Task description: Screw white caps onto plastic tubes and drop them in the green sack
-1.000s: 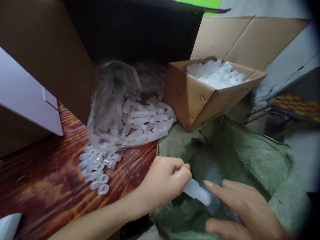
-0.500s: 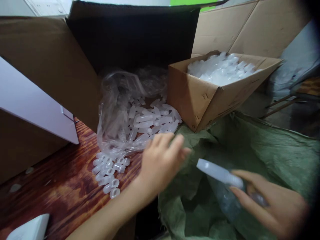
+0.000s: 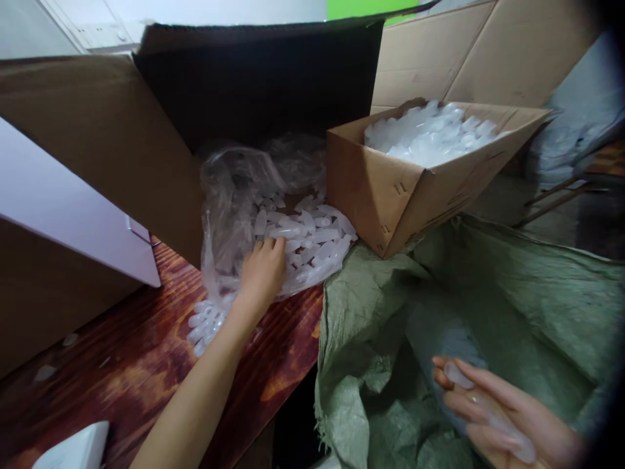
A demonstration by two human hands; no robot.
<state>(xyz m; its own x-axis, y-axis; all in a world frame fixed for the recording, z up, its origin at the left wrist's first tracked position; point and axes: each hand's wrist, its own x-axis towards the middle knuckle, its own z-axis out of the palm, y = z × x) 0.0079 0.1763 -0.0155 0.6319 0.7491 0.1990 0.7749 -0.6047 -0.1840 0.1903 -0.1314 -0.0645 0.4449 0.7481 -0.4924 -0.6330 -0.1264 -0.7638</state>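
My left hand point(image 3: 265, 268) reaches over a heap of translucent white plastic tubes point(image 3: 326, 236), which lie on a clear plastic bag point(image 3: 227, 215). Its fingers are bent and close together at the near left of the heap; whatever is under the fingertips is hidden. At lower right, my right hand point(image 3: 505, 407) is turned palm up over a green woven sack point(image 3: 349, 365). A small translucent plastic piece point(image 3: 458, 375) sits by its fingertips, and a longer translucent piece point(image 3: 510, 431) lies across the fingers. Short plastic caps point(image 3: 204, 324) are gathered beside my left forearm.
A cardboard box point(image 3: 374, 189) full of translucent plastic parts point(image 3: 434, 133) stands behind the sack. A larger open carton point(image 3: 258, 81) rises at the back. On the reddish wooden table point(image 3: 146, 365), a white object point(image 3: 75, 446) lies at lower left beneath a pale panel point(image 3: 73, 202).
My left hand has moved left and away from me, onto the heap of tubes. The long tube has left my right fingertips, and that hand has lowered and turned palm up.
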